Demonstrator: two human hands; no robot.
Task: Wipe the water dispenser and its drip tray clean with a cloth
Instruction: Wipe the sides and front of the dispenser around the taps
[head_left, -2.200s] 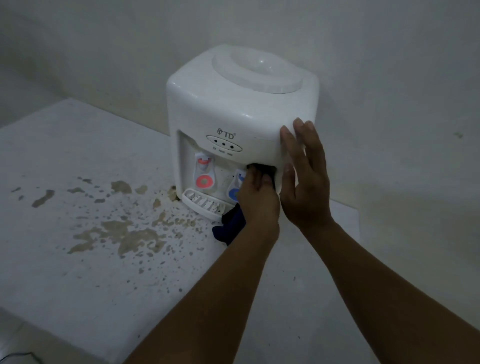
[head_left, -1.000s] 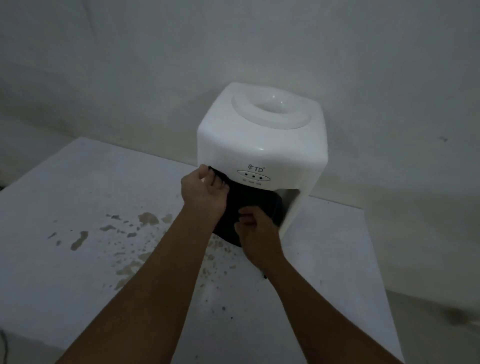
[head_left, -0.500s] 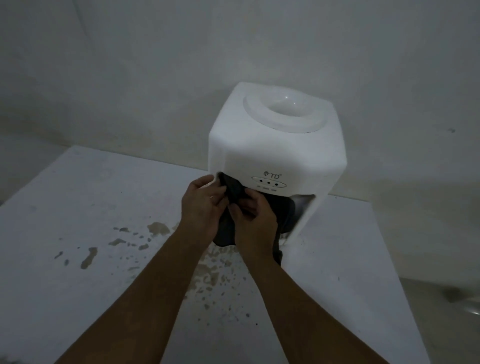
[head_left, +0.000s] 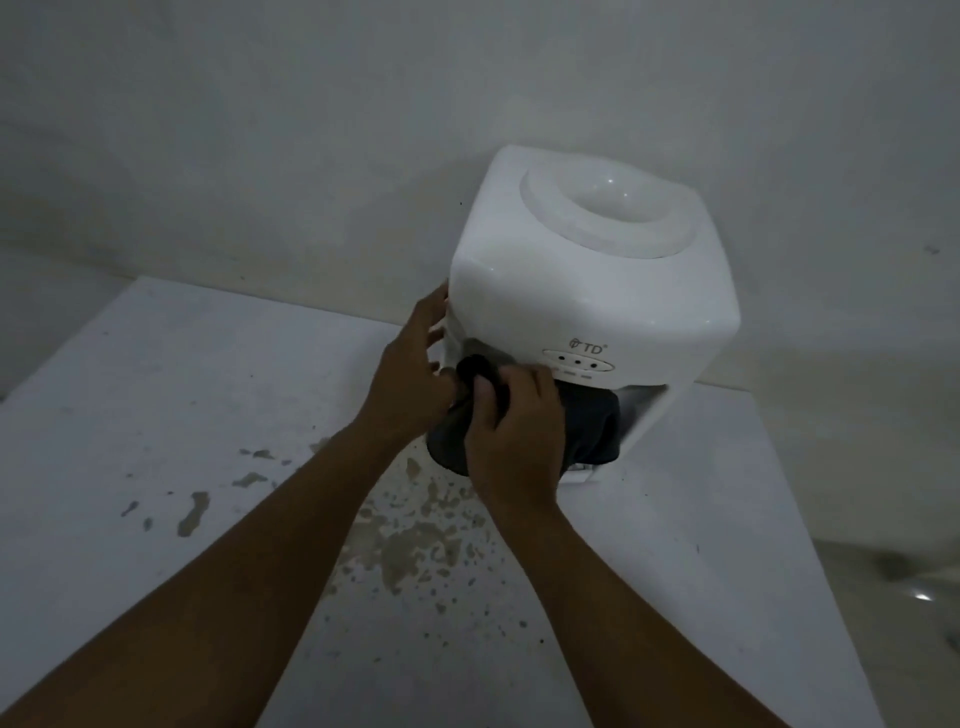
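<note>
Pinching the dark cloth (head_left: 587, 431) in your right hand (head_left: 514, 441), you work it under the dispenser (head_left: 597, 291) front; your left hand (head_left: 410, 384), fingers spread, steadies its side.

water dispenser (head_left: 592, 306): white | cloth (head_left: 589, 431): dark navy | table (head_left: 156, 415): white, brown-speckled stains

Dispenser (head_left: 592, 291): upright on tabletop (head_left: 130, 415).
Cloth (head_left: 587, 431): covers dispenser's front recess.
Right hand (head_left: 511, 431): grips cloth.
Left hand (head_left: 410, 384): touches dispenser's left corner.
</note>
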